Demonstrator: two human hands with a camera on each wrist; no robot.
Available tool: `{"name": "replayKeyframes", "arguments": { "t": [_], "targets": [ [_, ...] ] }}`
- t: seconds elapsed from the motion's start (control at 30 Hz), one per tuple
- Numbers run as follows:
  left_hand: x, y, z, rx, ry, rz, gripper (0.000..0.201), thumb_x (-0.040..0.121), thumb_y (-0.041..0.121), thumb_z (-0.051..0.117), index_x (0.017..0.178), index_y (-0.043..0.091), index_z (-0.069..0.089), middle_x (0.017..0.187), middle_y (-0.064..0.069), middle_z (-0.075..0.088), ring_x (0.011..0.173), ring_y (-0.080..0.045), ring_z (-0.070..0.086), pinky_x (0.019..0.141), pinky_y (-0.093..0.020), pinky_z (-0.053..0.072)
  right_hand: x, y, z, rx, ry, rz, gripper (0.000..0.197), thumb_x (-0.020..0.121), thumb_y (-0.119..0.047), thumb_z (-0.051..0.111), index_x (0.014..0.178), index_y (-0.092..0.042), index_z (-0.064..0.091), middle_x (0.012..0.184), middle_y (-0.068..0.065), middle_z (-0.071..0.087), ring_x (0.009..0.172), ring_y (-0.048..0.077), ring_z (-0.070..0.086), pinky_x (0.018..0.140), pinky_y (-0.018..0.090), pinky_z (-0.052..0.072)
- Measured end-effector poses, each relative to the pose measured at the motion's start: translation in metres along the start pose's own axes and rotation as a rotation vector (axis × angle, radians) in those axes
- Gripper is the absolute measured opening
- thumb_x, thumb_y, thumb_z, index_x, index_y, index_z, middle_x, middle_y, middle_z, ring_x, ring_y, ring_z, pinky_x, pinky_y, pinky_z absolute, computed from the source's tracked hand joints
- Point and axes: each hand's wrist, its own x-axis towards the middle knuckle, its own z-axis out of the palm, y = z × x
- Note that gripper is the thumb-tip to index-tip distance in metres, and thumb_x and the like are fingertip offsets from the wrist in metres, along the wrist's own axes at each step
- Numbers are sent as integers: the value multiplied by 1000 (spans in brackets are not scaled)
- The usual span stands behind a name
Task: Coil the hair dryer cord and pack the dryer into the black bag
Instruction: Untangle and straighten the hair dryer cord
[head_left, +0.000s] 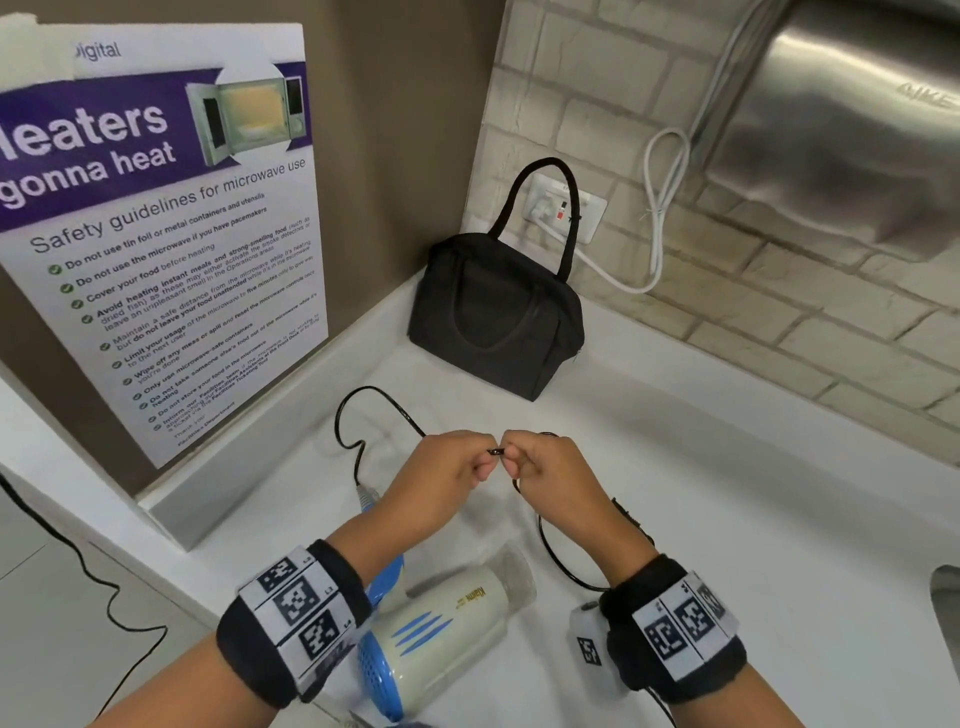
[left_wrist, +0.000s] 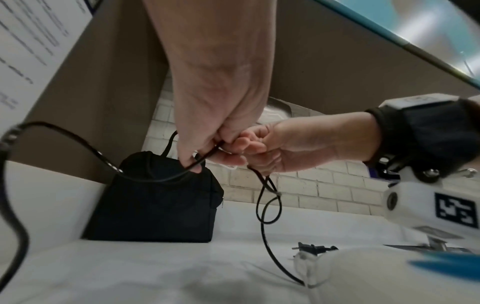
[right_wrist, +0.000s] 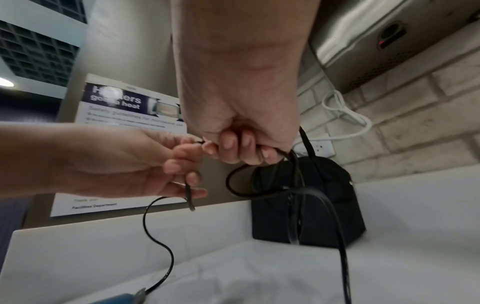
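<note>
On the white counter (head_left: 727, 467), from the head view: cream-and-blue plastic hair dryer (head_left: 441, 629) lying unpacked below both wrists, thin black cord (head_left: 363, 415) pinched between left hand (head_left: 441, 467) and right hand (head_left: 545, 467), closed black fabric bag (head_left: 493, 317) well apart at the wall. From the left wrist view: one small loop (left_wrist: 269, 205) hanging under the curled right fingers (left_wrist: 254, 148), plug (left_wrist: 311, 248) loose on the counter. From the right wrist view: left fingers (right_wrist: 182, 164) curled round a slack run toward the dryer; coiling judged barely begun, packing untouched.

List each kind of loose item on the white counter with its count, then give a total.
Hair dryer with its black cord, pinched by left hand and right hand: 1
Black bag: 1
Total: 2
</note>
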Motion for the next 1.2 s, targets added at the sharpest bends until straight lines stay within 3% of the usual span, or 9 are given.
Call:
{"name": "replayKeyframes", "arguments": {
  "t": [0.1,0.23,0.37,0.5,0.67,0.83,1.03,1.2],
  "targets": [
    [-4,1,-3,-69,12,1,22,77,-8,42,64,9,47,60,7,42,71,-22,53,69,-30,43,2,7,3,41,11,5,34,76,10,39,60,-20,44,52,-10,39,51,6,38,51,15,29],
    [-9,-2,-12,-189,66,-29,31,81,-5,41,58,16,40,58,6,40,66,-7,50,70,-21,43,6,12,6,62,18,12,42,78,13,38,58,-25,39,54,-10,39,51,5,38,52,13,31],
    [-8,-3,-25,-322,130,-112,38,82,-9,38,54,16,41,61,-2,42,64,-3,51,70,-10,40,10,17,4,84,25,40,42,76,16,36,58,-22,39,56,-9,38,53,5,36,53,12,32],
    [-9,-6,-34,-408,160,-189,31,85,-7,33,59,5,43,66,-13,44,62,0,54,69,-2,40,13,22,6,95,13,51,34,72,18,34,61,-14,41,57,-5,38,54,8,35,53,12,31],
    [-16,-13,-40,-322,191,-179,37,84,-10,30,59,13,45,66,-5,50,69,-1,58,78,-12,41,15,34,13,121,7,95,33,80,15,36,62,-13,42,57,-6,38,54,8,35,51,12,29],
    [-17,-12,-44,-310,198,-195,36,82,-10,29,59,12,46,68,-5,53,69,0,58,80,-12,41,18,42,15,105,-5,127,38,79,14,35,59,-18,39,57,-7,39,54,7,35,52,14,31],
    [-19,-13,-51,-333,204,-203,38,84,-9,28,57,13,44,67,-4,51,74,-12,58,80,-14,40,22,45,16,106,-35,157,37,82,10,35,59,-18,40,60,-2,43,55,8,37,52,12,32],
    [-19,-18,-57,-331,244,-221,40,85,-9,30,57,14,45,66,-5,51,67,-3,56,78,-15,39,22,46,14,85,-61,193,40,81,8,37,56,-23,39,58,-8,42,56,5,38,55,11,33]
  ]
}}
